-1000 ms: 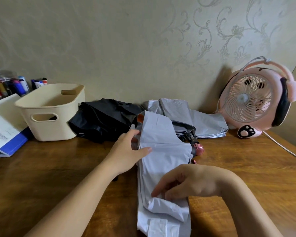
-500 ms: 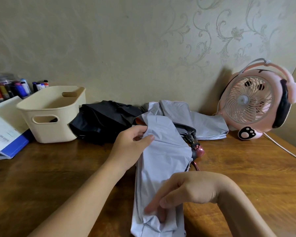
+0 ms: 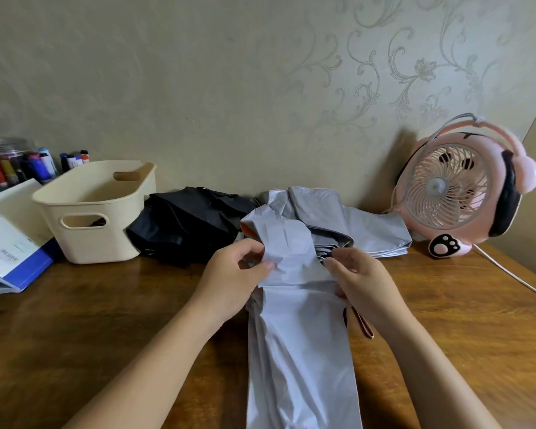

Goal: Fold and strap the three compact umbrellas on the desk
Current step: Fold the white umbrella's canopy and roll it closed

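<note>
Wooden desk (image 3: 75, 335) spread wide below. Down its middle, toward the camera, pale grey umbrella (image 3: 300, 351) laid out lengthwise, canopy loose. Behind, second grey umbrella (image 3: 362, 224) and black umbrella (image 3: 186, 224) against the wall. Left hand (image 3: 235, 274) pinching fabric at the left edge; right hand (image 3: 362, 274) gripping the right edge. Pink wrist strap (image 3: 364, 326) peeking out beside.

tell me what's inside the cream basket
Through the cream basket's handle cutout, something dark shows low inside; what it is can't be told. Its walls hide the rest of the interior.
</note>
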